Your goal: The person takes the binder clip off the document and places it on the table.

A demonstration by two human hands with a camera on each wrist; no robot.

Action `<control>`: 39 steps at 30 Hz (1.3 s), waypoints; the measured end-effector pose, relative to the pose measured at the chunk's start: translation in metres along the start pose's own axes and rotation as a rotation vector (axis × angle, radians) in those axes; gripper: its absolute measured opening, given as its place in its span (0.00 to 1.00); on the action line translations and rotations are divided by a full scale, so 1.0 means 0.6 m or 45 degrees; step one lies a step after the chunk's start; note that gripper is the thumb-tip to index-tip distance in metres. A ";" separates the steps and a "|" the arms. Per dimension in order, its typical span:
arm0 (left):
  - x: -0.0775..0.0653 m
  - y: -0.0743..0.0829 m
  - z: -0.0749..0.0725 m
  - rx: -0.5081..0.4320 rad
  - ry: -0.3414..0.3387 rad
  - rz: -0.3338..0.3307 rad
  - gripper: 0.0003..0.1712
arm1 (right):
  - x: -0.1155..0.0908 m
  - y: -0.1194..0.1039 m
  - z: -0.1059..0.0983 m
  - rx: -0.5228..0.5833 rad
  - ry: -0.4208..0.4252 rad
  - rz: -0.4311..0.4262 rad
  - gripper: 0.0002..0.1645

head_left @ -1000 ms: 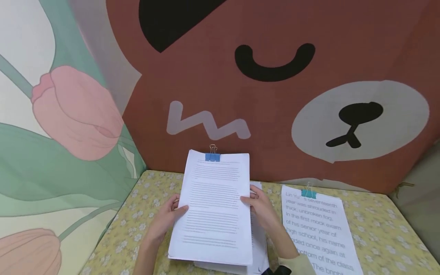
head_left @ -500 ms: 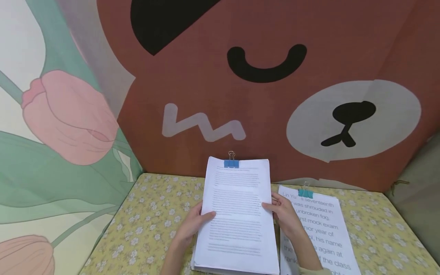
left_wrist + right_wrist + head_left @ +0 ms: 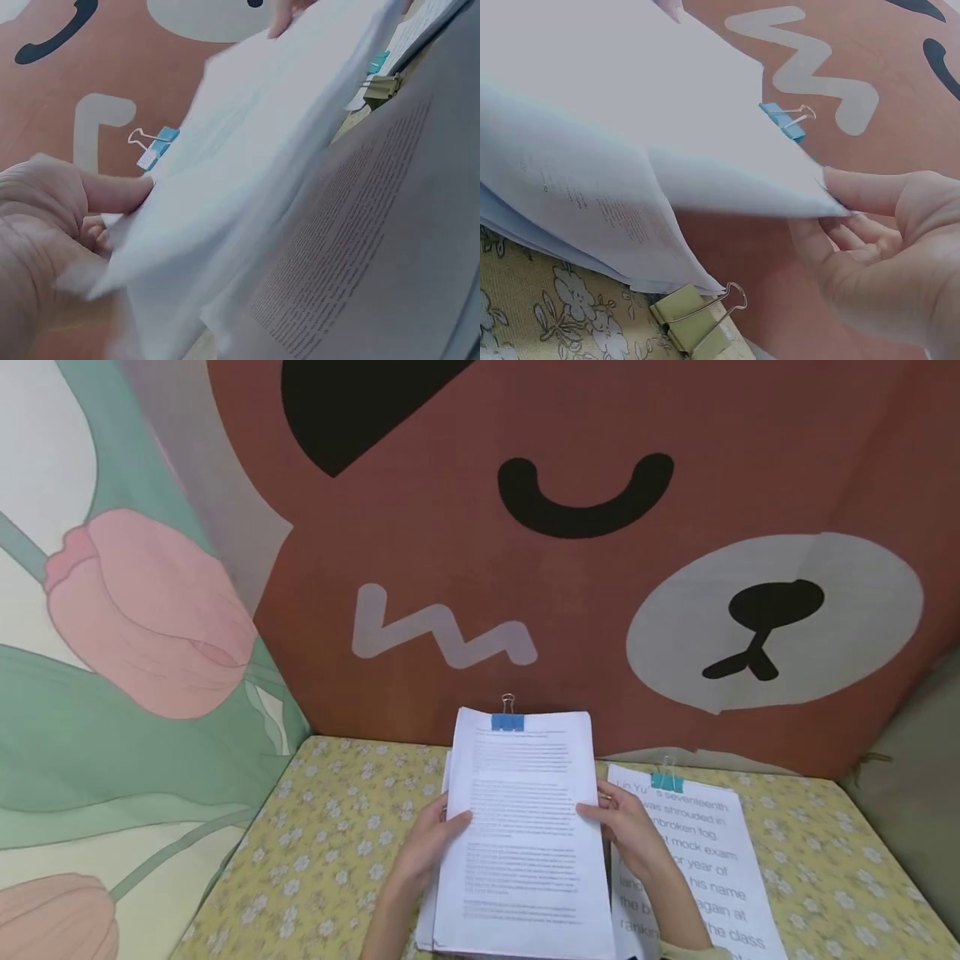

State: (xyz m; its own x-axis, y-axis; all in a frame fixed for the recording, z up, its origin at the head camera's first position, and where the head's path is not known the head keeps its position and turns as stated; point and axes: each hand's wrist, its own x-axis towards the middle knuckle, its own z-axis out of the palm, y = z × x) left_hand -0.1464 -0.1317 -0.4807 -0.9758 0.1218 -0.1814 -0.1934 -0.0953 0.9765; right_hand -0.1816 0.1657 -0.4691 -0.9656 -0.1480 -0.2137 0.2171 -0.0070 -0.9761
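Head: L hand point(image 3: 429, 843) & R hand point(image 3: 633, 833) grip opp. edges of blue-clipped ppr stack point(image 3: 521, 852) above lower ppr stack point(image 3: 426, 928) on flowered tbl point(image 3: 300, 843); L wrist: thumb/fingers clamped on L edge; R wrist: ditto R edge, yellow-green clip point(image 3: 694, 322) below.

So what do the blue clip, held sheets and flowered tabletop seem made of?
Blue clip: probably painted metal, judging by its even colour and wire loops. Held sheets: matte white paper, thin, printed and bending. Flowered tabletop: perhaps printed fabric or vinyl; no weave shows.
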 end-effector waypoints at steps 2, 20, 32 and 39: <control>0.002 -0.002 0.000 -0.035 -0.013 0.026 0.29 | 0.000 -0.004 -0.002 -0.006 0.063 -0.009 0.33; 0.006 -0.005 -0.005 -0.038 -0.052 0.045 0.28 | 0.088 -0.153 0.018 -0.589 0.086 -0.425 0.35; 0.008 -0.006 -0.015 0.002 -0.066 0.037 0.29 | 0.158 -0.181 0.053 -0.637 -0.331 -0.307 0.38; 0.007 -0.004 -0.020 0.003 -0.089 0.061 0.28 | 0.181 -0.179 0.059 -0.621 -0.400 -0.235 0.38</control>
State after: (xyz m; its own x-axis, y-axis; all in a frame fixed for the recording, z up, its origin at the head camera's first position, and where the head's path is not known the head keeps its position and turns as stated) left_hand -0.1516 -0.1425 -0.4850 -0.9744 0.1862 -0.1262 -0.1466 -0.1002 0.9841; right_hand -0.3046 0.1155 -0.3861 -0.8766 -0.4727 -0.0898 -0.1124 0.3827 -0.9170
